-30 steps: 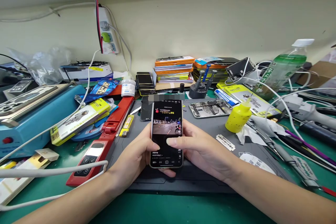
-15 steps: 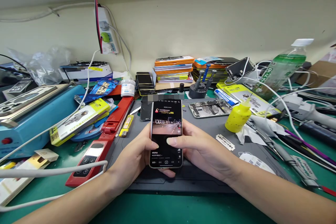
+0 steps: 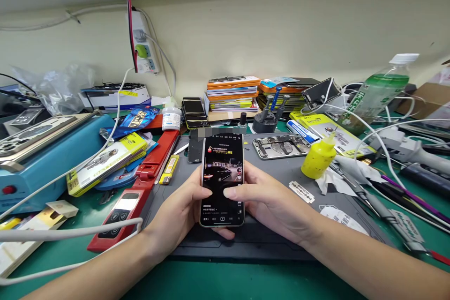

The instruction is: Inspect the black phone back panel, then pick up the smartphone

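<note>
Between my two hands a smartphone (image 3: 222,150) is held upright, its lit screen showing a dark video of a car with text and icons. My left hand (image 3: 186,201) grips the phone's left edge, its thumb over the lower screen. From the other side my right hand (image 3: 262,199) clasps the right edge, with its thumb also on the lower part of the screen. Fingers curl behind the phone, and one fingertip shows beneath its bottom edge. Behind it on the grey mat (image 3: 239,248) lie a dark phone (image 3: 195,147) and an opened phone (image 3: 280,146) with its inner parts showing.
Right of the mat's middle stand a yellow dropper bottle (image 3: 318,157), a razor blade (image 3: 301,191) and a soldering iron (image 3: 386,211). A green-labelled drink bottle (image 3: 381,89) leans behind. On the left are a red tool (image 3: 119,218), battery boxes (image 3: 105,161) and a blue machine (image 3: 45,159).
The video on the phone's screen has changed from an empty road to a dark car. Both hands keep their hold, almost unmoved.
</note>
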A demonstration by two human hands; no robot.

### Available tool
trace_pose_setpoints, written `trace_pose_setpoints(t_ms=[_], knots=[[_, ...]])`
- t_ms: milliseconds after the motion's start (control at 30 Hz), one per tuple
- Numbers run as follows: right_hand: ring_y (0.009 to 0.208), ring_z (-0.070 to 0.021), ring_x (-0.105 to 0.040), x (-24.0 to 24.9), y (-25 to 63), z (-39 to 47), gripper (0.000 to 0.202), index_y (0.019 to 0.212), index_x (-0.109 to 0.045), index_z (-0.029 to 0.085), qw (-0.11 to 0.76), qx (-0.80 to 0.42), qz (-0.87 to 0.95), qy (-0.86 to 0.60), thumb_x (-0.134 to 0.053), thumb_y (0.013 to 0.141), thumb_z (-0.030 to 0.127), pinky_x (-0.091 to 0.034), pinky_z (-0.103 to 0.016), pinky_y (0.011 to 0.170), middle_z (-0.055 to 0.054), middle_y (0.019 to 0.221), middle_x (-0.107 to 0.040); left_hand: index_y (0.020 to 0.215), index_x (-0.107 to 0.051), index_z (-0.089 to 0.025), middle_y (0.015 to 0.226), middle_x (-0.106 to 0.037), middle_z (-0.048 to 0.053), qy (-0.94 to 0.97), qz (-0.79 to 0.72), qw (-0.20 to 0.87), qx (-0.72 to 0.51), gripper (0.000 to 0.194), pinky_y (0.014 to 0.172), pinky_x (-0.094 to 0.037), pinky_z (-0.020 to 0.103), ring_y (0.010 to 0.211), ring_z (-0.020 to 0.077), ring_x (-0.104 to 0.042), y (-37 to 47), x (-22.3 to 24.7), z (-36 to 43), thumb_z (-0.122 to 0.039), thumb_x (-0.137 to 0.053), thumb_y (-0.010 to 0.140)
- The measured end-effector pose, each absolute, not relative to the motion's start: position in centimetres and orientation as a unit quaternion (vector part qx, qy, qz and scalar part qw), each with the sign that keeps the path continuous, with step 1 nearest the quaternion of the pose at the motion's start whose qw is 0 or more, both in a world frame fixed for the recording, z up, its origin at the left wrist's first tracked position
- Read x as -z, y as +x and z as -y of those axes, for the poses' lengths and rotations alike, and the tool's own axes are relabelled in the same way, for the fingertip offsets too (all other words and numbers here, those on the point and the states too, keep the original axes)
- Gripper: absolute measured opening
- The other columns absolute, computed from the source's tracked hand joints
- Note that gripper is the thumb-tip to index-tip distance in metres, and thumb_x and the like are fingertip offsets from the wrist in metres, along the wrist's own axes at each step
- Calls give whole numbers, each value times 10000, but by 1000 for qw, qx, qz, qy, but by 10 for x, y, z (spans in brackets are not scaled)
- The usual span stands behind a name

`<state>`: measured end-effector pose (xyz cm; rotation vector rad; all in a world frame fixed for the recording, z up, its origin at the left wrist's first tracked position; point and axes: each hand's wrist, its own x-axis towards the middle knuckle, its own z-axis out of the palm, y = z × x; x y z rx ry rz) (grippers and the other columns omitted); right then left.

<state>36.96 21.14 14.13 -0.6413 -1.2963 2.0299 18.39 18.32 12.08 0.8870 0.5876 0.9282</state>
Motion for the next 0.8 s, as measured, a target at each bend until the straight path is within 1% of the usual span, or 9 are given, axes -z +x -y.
trace_pose_setpoints(t_ms=[133, 267, 467, 633, 800], knots=[[957, -224, -616, -139, 370, -211, 372, 1201, -543, 219, 319, -774, 498, -225, -646, 850, 152, -481, -308, 708, -68, 1142, -654, 1303, -528, -259, 1307, -630, 82, 408, -271, 759, -428, 448, 624, -640, 412, 943, 296, -711, 184, -121, -183, -217, -487, 858], [989, -228, -611, -138, 371, -211, 374, 1200, -557, 217, 319, -772, 502, -225, -663, 845, 164, -484, -311, 733, -71, 1168, -658, 1296, -537, -254, 1314, -624, 86, 409, -271, 758, -429, 444, 622, -639, 410, 931, 293, -715, 184, -121, -183, -220, -490, 856], [941, -217, -624, -139, 371, -211, 386, 1214, -521, 216, 316, -776, 499, -223, -637, 855, 136, -480, -307, 712, -72, 1147, -657, 1312, -528, -247, 1249, -649, 90, 411, -276, 757, -426, 461, 624, -637, 416, 916, 301, -718, 184, -120, -184, -226, -480, 853], [901, -216, -628, -138, 370, -211, 389, 1212, -506, 197, 325, -769, 499, -231, -621, 849, 118, -486, -313, 709, -81, 1104, -657, 1306, -542, -249, 1242, -648, 85, 416, -274, 753, -431, 453, 634, -638, 436, 939, 313, -711, 183, -121, -183, -219, -462, 860], [930, -227, -610, -138, 369, -210, 388, 1214, -506, 199, 324, -772, 497, -228, -609, 850, 111, -486, -309, 689, -92, 1115, -644, 1281, -562, -261, 1226, -652, 73, 418, -283, 750, -429, 434, 642, -637, 441, 956, 314, -702, 183, -123, -181, -220, -467, 859]])
